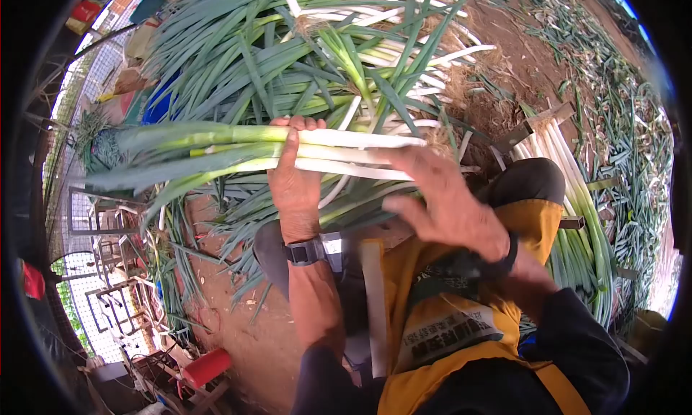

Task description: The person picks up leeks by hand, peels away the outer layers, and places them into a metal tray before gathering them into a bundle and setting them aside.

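My left hand (pixel 295 173) is wrapped round a few leeks (pixel 335 153), held crosswise over my lap. Their white ends point right, and their green leaves trail left, slightly blurred. My right hand (pixel 440 199) is at the white ends, its fingers stretched out over them and its thumb apart below. Behind the held leeks lies a big heap of leeks (pixel 238 55), leaves to the left and rooty white ends to the right.
On the right, a bundle of leeks (pixel 577 192) lies in a wooden rack (pixel 551 116). Stripped leaves (pixel 634 163) cover the ground beyond it. A metal frame (pixel 108 235) stands at left, near a red cylindrical object (pixel 207 367). I wear a yellow apron (pixel 515 235).
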`<state>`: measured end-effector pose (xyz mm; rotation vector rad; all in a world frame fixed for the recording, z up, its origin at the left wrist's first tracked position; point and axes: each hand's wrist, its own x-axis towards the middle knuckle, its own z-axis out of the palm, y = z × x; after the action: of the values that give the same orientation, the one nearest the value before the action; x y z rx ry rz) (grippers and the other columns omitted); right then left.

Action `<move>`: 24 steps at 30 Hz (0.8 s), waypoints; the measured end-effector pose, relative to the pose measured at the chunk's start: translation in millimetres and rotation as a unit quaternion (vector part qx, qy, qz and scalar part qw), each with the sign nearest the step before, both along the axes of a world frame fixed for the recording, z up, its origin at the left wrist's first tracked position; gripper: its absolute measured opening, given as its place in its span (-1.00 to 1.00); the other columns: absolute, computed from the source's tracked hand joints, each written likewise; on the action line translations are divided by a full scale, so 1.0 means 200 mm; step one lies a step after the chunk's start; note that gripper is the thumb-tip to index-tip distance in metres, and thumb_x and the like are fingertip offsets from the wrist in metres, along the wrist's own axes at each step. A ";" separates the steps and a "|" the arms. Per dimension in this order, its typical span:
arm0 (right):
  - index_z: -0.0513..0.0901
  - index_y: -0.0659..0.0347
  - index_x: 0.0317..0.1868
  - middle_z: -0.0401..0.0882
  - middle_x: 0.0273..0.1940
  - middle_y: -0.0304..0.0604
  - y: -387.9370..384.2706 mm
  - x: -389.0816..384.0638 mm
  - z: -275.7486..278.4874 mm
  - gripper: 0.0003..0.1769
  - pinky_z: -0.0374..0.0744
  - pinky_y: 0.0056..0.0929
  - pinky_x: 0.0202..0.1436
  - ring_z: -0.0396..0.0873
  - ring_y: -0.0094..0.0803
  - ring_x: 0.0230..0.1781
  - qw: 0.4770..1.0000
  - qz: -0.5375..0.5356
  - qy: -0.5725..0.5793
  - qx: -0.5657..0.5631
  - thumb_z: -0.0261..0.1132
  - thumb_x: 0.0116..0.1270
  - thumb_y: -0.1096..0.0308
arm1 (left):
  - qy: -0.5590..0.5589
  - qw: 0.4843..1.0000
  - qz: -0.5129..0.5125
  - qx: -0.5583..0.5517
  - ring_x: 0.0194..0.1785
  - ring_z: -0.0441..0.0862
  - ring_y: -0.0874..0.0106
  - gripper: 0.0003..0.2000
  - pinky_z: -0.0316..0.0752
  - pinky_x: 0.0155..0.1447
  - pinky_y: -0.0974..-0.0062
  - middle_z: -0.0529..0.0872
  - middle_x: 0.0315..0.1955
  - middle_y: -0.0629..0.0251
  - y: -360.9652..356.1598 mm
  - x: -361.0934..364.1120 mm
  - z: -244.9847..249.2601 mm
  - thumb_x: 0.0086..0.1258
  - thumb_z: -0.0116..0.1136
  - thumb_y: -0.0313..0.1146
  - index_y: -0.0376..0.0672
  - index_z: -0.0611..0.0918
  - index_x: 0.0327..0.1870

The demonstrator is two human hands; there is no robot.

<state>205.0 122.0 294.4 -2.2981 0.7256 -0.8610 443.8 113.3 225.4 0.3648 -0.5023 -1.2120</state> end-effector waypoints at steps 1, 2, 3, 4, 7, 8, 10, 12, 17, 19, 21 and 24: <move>0.45 0.17 0.39 0.61 -0.02 0.07 0.07 0.00 -0.09 -0.32 0.61 -0.16 0.16 0.63 0.06 0.01 0.996 0.054 -0.047 0.056 0.44 0.26 0.38 | -0.007 1.000 0.013 0.001 0.07 0.48 0.28 -0.78 0.26 0.55 0.09 0.52 -0.13 0.27 -0.01 -0.02 0.00 0.49 0.22 -0.51 -0.15 0.52 0.08; 0.45 0.17 0.40 0.62 0.06 0.02 0.12 0.01 -0.14 -0.32 0.59 -0.18 0.20 0.62 -0.05 0.08 0.985 0.080 -0.047 0.146 0.45 0.28 0.41 | -0.013 1.000 0.023 -0.001 0.06 0.48 0.29 -0.78 0.26 0.53 0.08 0.53 -0.13 0.29 -0.02 -0.04 -0.01 0.49 0.22 -0.50 -0.13 0.52 0.08; 0.45 0.18 0.41 0.63 0.13 -0.02 0.16 0.04 -0.20 -0.33 0.58 -0.21 0.24 0.62 -0.16 0.16 0.965 0.104 -0.048 0.234 0.45 0.30 0.44 | -0.019 0.999 0.032 -0.003 0.05 0.48 0.31 -0.77 0.27 0.51 0.07 0.53 -0.13 0.30 -0.03 -0.07 -0.02 0.49 0.23 -0.49 -0.11 0.51 0.08; 0.46 0.23 0.39 0.62 0.16 -0.04 0.19 0.08 -0.30 -0.35 0.53 -0.22 0.31 0.58 -0.20 0.23 0.930 0.079 -0.127 0.336 0.47 0.33 0.34 | -0.043 0.998 0.021 -0.030 0.13 0.50 0.25 -0.76 0.24 0.54 0.05 0.56 -0.10 0.29 -0.03 -0.09 -0.03 0.51 0.25 -0.42 -0.09 0.51 0.11; 0.42 0.33 0.40 0.56 0.26 -0.11 0.09 0.24 -0.64 -0.35 0.33 -0.19 0.53 0.44 -0.31 0.38 0.735 0.056 -0.403 0.542 0.42 0.43 0.23 | -0.042 0.998 0.036 0.025 0.25 0.50 0.18 -0.72 0.23 0.55 0.03 0.61 -0.01 0.25 0.00 -0.20 -0.04 0.51 0.27 -0.37 -0.09 0.51 0.15; 0.39 0.34 0.42 0.54 0.28 -0.11 0.03 0.30 -0.62 -0.33 0.29 -0.17 0.55 0.44 -0.28 0.39 0.696 0.072 -0.471 0.538 0.40 0.45 0.20 | -0.049 0.998 0.022 0.028 0.34 0.47 0.12 -0.69 0.22 0.56 0.03 0.64 0.09 0.20 0.01 -0.22 -0.05 0.51 0.28 -0.34 -0.09 0.50 0.18; 0.39 0.35 0.43 0.52 0.31 -0.10 -0.07 0.36 -0.54 -0.34 0.28 -0.15 0.56 0.44 -0.24 0.39 0.620 0.091 -0.582 0.519 0.36 0.49 0.15 | -0.038 0.999 -0.010 0.025 0.42 0.42 0.19 -0.69 0.16 0.65 0.07 0.58 0.22 0.19 0.03 -0.27 -0.07 0.54 0.23 -0.32 -0.07 0.49 0.22; 0.44 0.33 0.39 0.53 0.31 -0.07 -0.13 0.36 -0.42 -0.39 0.35 -0.13 0.53 0.45 -0.21 0.39 0.550 0.118 -0.655 0.504 0.33 0.51 0.12 | -0.019 0.998 -0.013 0.058 0.45 0.38 0.22 -0.65 0.14 0.65 0.10 0.52 0.33 0.17 0.03 -0.33 -0.07 0.58 0.17 -0.24 -0.08 0.47 0.29; 0.53 0.25 0.29 0.48 0.36 0.01 -0.18 0.28 -0.36 -0.49 0.39 -0.06 0.50 0.48 -0.15 0.37 0.554 0.123 -0.680 0.465 0.26 0.54 0.06 | -0.092 0.977 -0.054 0.186 0.51 0.31 0.14 -0.49 0.10 0.63 0.18 0.38 0.49 0.19 0.04 -0.41 -0.06 0.69 -0.15 0.06 -0.08 0.40 0.45; 0.57 0.25 0.18 0.53 0.31 0.01 -0.20 0.18 -0.30 -0.55 0.44 -0.12 0.43 0.48 -0.16 0.37 0.578 0.087 -0.689 0.429 0.27 0.53 0.05 | -0.321 0.906 -0.061 0.267 0.51 0.31 0.16 -0.42 0.15 0.58 0.26 0.35 0.51 0.16 0.04 -0.48 -0.05 0.72 -0.25 0.07 -0.19 0.33 0.50; 0.57 0.25 0.12 0.58 0.22 0.00 -0.22 0.05 -0.21 -0.56 0.50 -0.20 0.34 0.49 -0.19 0.34 0.571 0.073 -0.713 0.401 0.28 0.52 0.04 | -0.520 0.824 -0.093 0.203 0.49 0.34 0.20 -0.43 0.19 0.55 0.31 0.41 0.47 0.11 0.04 -0.51 -0.07 0.71 -0.22 0.03 -0.28 0.37 0.45; 0.57 0.24 0.01 0.63 -0.10 -0.08 -0.27 -0.29 -0.01 -0.59 0.58 -0.23 0.11 0.60 -0.24 -0.03 0.591 0.021 -0.740 0.319 0.30 0.47 0.04 | -0.502 0.840 -0.204 -0.028 0.45 0.44 0.20 -0.36 0.26 0.50 0.35 0.55 0.36 0.03 0.06 -0.62 -0.01 0.64 -0.10 0.10 -0.39 0.45 0.38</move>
<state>147.7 67.1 292.1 -0.4182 0.0753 -1.6681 320.0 125.2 222.5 0.8832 -1.5873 -1.3448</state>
